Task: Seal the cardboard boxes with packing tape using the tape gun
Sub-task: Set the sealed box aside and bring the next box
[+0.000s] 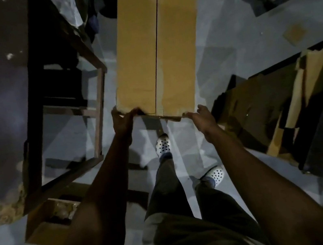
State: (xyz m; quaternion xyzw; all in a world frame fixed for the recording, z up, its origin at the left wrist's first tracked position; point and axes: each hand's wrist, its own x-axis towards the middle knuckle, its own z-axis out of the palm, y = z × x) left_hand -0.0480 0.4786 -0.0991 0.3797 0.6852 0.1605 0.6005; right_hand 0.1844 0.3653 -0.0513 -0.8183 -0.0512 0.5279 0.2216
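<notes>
Nearest me, at 6 o'clock, I see the person's olive trousers (175, 237) and a pair of white perforated clogs (163, 146) standing on the grey concrete floor (218, 48). At 7 o'clock a small open brown carton (45, 223) sits on the floor in shadow.

Just past the feet, both bare arms reach forward. The left hand (122, 121) has its fingers curled over the near left corner of the long tan cardboard box (138, 51). The right hand (202, 121) grips the frayed near right corner, its thumb raised above the edge. The two hands are well apart, one at each side of the box's near end.

The box runs from the centre straight out to 12 o'clock, with a dark centre seam (156, 37) between its two top flaps.

At 10 o'clock a dark wooden frame (96, 94) stands just beside the box. At 3 o'clock lie torn brown cardboard sheets (299, 82), dimly lit.
</notes>
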